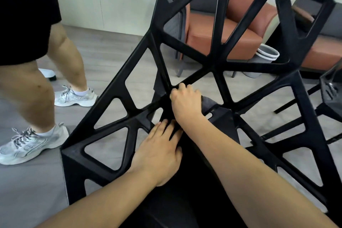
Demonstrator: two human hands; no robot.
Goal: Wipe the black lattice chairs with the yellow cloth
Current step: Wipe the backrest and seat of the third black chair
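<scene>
A black lattice chair fills the middle of the view, tilted, with triangular openings between thick bars. My right hand is closed over a cloth and presses it on a junction of bars near the chair's centre. Only a small yellow edge of the cloth shows by my fingers, and a grey fold pokes out on the hand's right side; the rest is hidden. My left hand lies flat on a lower bar just below my right wrist, fingers stretched out, holding nothing.
Another person's legs in white sneakers stand close on the left. An orange and grey armchair and a grey bucket are behind the lattice. A second black chair stands at the right on the wood floor.
</scene>
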